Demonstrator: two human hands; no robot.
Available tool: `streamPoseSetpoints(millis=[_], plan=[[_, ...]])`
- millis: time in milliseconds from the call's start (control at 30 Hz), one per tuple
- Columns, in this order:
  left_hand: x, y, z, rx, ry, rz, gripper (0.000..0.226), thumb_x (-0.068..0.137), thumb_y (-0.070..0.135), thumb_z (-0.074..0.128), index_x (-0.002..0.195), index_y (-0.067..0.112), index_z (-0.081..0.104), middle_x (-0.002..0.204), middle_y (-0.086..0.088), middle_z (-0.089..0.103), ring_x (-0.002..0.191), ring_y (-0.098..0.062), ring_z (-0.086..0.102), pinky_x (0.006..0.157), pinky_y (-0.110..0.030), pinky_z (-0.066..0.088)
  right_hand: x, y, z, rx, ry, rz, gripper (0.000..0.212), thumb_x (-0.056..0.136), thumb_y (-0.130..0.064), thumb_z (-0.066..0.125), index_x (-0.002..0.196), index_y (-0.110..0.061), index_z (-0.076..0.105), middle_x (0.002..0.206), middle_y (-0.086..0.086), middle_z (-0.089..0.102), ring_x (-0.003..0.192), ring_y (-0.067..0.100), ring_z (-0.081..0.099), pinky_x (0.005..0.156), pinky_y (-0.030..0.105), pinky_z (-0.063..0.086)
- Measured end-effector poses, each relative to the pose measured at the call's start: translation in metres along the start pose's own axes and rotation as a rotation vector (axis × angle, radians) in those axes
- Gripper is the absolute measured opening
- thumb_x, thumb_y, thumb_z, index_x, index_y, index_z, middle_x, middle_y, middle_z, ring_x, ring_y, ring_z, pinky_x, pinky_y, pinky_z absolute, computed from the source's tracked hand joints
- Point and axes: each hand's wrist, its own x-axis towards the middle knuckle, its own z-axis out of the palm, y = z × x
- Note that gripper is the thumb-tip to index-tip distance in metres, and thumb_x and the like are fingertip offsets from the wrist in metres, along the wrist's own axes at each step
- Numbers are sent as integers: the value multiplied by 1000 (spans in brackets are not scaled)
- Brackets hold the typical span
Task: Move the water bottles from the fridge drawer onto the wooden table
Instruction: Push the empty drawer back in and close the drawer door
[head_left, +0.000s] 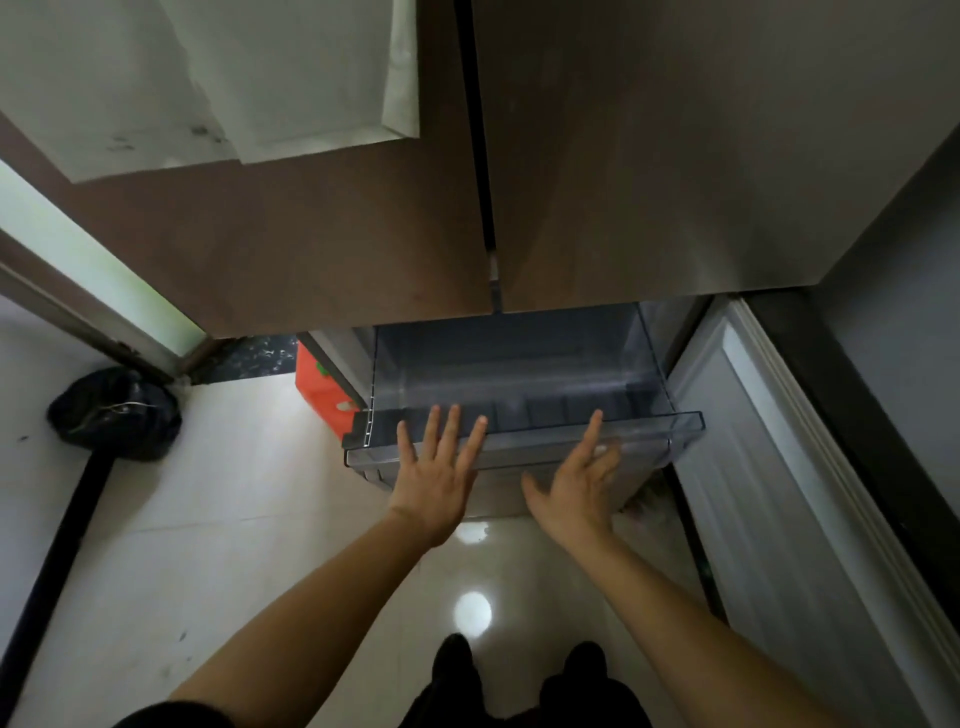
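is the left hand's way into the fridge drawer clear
Probably yes: the fridge drawer is pulled out, open on top, and the open left hand is at its front rim.

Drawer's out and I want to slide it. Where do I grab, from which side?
Take the drawer by its front lip, from the front, left hand and right hand spread apart. The lip juts toward you along the whole width, so both can hook it evenly.

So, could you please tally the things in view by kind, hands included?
Hands: 2, left hand and right hand
Fridge drawer: 1
Upper fridge doors: 2, left door and right door
Black bag: 1
Orange object: 1
Total: 7
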Motion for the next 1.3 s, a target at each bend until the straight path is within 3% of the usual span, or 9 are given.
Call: streamPoseSetpoints(millis=[100, 167, 400, 600, 700, 833, 967, 1133, 1300], plan=[[10, -13, -7, 27, 3, 20, 99, 91, 16, 47, 149, 26, -33, 160, -24, 13, 148, -43, 7, 117, -64, -5, 6, -4, 2, 38, 32, -39, 128, 83, -43, 75, 145, -38, -38, 158, 26, -8, 137, 45, 35, 103, 42, 41], [27, -26, -17, 59, 16, -25, 103, 87, 13, 51, 150, 22, -30, 138, -22, 36, 129, -39, 34, 117, -59, 20, 17, -7, -2, 23, 59, -102, 122, 85, -42, 72, 148, -40, -33, 158, 25, 0, 135, 43, 37, 100, 41, 42], [67, -45, -43, 187, 7, -48, 92, 83, 23, 67, 153, 15, 9, 126, -21, 43, 112, -36, 43, 100, -48, 41, 65, -11, -28, 140, -7, -159, 87, 85, -24, 74, 142, -34, 10, 148, 18, 37, 122, 33, 53, 91, 34, 46], [71, -56, -45, 1, 174, -127, 35, 72, 8, 80, 101, 10, 60, 91, -11, 61, 83, -30, 60, 59, -38, 51, 83, -26, -16, 10, -2, -220, 63, 83, -34, 74, 111, -30, 18, 128, 7, 37, 99, 24, 53, 71, 29, 40], [75, -67, -38, -113, 178, -73, 32, 73, -4, 72, 101, 4, 59, 99, -18, 59, 91, -36, 57, 62, -42, 49, 96, -37, -9, 20, 20, -204, 67, 80, -40, 75, 110, -30, 16, 127, 7, 36, 109, 25, 49, 77, 31, 40], [81, -82, -24, -197, 180, -14, 45, 89, 22, 64, 129, 6, 48, 128, -18, 47, 115, -34, 47, 94, -43, 45, 119, -46, -12, -33, -48, -184, 79, 82, -42, 75, 133, -19, 19, 142, 14, 34, 125, 33, 46, 92, 36, 44], [84, -92, -19, -112, 108, 11, 82, 93, 37, 56, 156, 10, 12, 157, -18, 18, 143, -37, 20, 121, -47, 13, 138, -57, -17, -98, -87, -134, 88, 85, -42, 72, 148, -8, 20, 144, 19, 37, 127, 35, 49, 101, 42, 47], [96, -99, -13, -126, -28, -32, 92, 96, 39, 54, 157, 11, -8, 164, -11, -16, 150, -31, -18, 119, -45, -8, 158, -67, -16, -172, -143, -135, 59, 88, -45, 67, 131, -12, 45, 118, 12, 53, 100, 25, 55, 87, 39, 52], [100, -112, -7, -71, -90, -7, 97, 94, 41, 55, 156, 13, -15, 162, -7, -26, 148, -31, -24, 119, -50, -4, 160, -66, -2, -207, -131, -135, 79, 85, -46, 68, 147, -14, 31, 135, 13, 44, 115, 31, 53, 91, 40, 50]])
